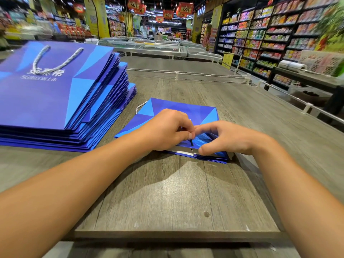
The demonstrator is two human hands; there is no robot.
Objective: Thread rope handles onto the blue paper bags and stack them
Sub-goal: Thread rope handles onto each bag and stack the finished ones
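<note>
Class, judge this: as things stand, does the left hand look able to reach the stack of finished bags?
Probably yes: the stack lies just left of the left hand with bare table between, though that hand now pinches the rope end.

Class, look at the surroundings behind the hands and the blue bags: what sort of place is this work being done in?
Most likely a supermarket. Tall shelves of packaged goods line the right side, long chest freezers run down the middle, and red sale banners hang from the ceiling.
</note>
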